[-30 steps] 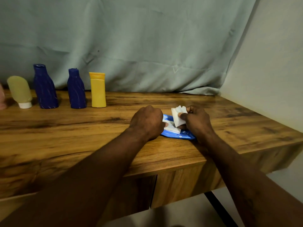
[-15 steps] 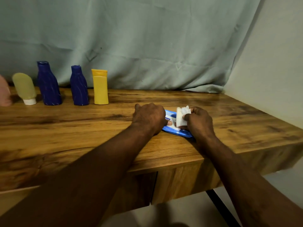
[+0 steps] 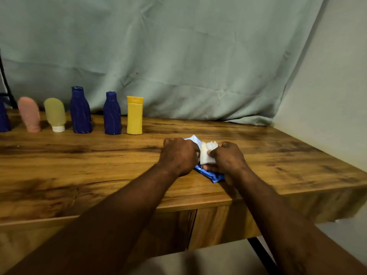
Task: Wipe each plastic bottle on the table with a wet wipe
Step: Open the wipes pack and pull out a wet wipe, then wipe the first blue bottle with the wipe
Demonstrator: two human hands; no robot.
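At frame centre, wet wipe [image 3: 207, 156] was pinched by right hand [image 3: 228, 160]; blue pack [image 3: 211, 176] was gripped under curled left hand [image 3: 178, 155].

No text, label or brand is legible on anything in view.

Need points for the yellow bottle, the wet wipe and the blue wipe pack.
yellow bottle [image 3: 134, 118]: head view, middle of its body, below the cap.
wet wipe [image 3: 204, 158]: head view, lower half of the white fold.
wipe pack [image 3: 213, 177]: head view, its near blue corner.
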